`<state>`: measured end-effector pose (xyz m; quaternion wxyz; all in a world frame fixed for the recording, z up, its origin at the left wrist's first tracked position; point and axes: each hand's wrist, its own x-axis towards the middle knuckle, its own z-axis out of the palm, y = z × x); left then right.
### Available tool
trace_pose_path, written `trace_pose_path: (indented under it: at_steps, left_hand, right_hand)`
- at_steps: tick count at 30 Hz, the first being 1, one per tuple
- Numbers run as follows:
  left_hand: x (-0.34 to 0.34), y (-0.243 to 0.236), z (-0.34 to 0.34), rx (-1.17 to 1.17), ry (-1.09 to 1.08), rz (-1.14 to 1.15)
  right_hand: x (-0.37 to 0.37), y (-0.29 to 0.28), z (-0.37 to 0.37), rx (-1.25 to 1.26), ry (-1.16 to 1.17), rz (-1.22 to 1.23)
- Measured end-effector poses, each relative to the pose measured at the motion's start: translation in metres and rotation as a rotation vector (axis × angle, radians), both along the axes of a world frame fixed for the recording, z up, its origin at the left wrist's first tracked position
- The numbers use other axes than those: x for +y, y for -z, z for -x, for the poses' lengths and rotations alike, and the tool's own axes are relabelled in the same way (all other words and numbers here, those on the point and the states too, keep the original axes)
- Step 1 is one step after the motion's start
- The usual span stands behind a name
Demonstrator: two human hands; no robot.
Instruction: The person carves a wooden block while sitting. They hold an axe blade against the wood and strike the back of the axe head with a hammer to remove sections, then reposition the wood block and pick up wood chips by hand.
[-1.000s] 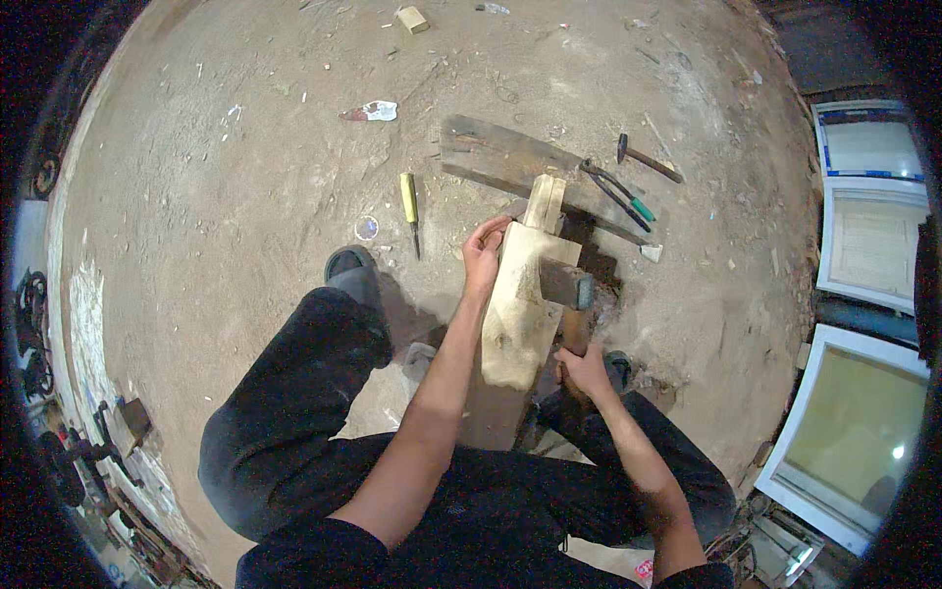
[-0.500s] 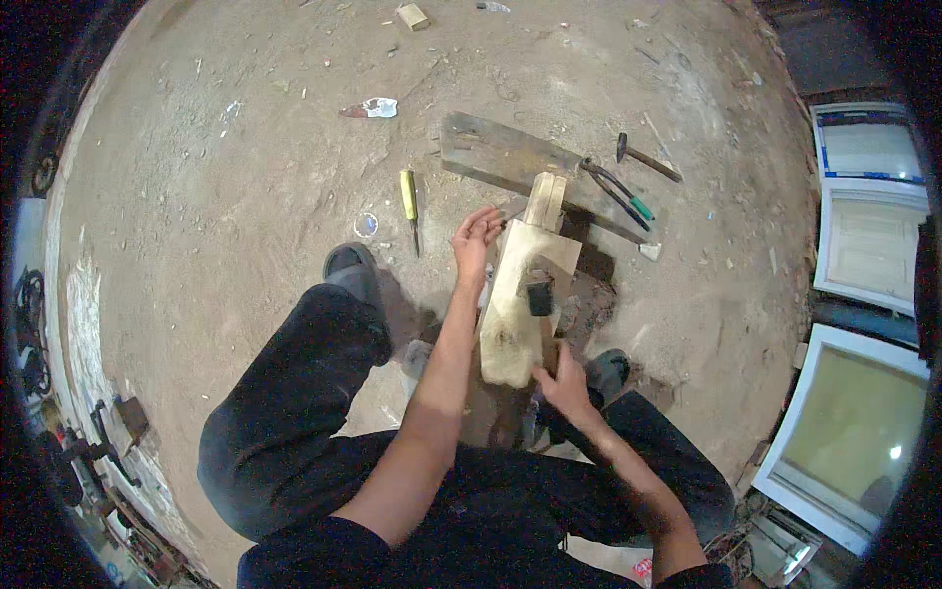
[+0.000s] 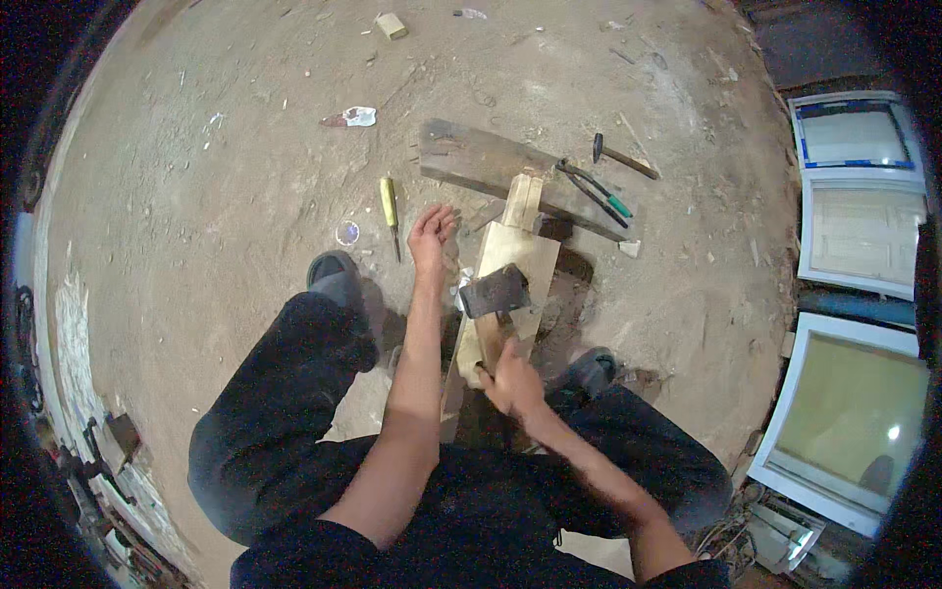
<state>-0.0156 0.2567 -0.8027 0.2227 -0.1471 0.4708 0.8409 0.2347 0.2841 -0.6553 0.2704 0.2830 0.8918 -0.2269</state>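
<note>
A pale wooden block [image 3: 530,265] with a narrower, grooved far end [image 3: 522,201] lies between my legs. My right hand [image 3: 505,378] grips the handle of a hatchet, whose dark head [image 3: 496,290] is over the block's left part. My left hand [image 3: 432,236] is apart from the wood, to its left, fingers loosely curled and spread with nothing in them. A yellow-handled chisel or screwdriver [image 3: 390,211] lies left of that hand. Behind the block are a weathered plank [image 3: 461,149], green-handled pincers [image 3: 606,199] on it and a hammer [image 3: 623,159].
Framed window panes [image 3: 854,412] line the right edge. Dark metal parts [image 3: 98,447] are piled at the lower left. A wood offcut [image 3: 390,25] and a scrap [image 3: 353,117] lie farther off on the dusty floor [image 3: 226,196]. My slippered feet [image 3: 336,275] flank the work.
My left hand has left the block's side and moved leftward. My right hand has moved left with the hatchet, whose head now sits over the block's left part.
</note>
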Motion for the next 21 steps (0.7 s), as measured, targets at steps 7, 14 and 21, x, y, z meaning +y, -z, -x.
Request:
trace_pose_path:
  at_steps: [7, 14, 21]
  left_hand:
    - [0.003, -0.024, 0.007, -0.002, 0.027, -0.007]
    - [0.005, -0.02, 0.006, -0.028, 0.002, -0.001]
    - [0.002, -0.014, 0.003, 0.021, 0.1, 0.071]
  right_hand:
    - [-0.003, -0.009, 0.025, -0.047, -0.028, -0.094]
    - [-0.005, 0.008, 0.017, 0.039, -0.023, -0.195]
    - [0.016, -0.04, 0.057, 0.138, 0.077, -0.133]
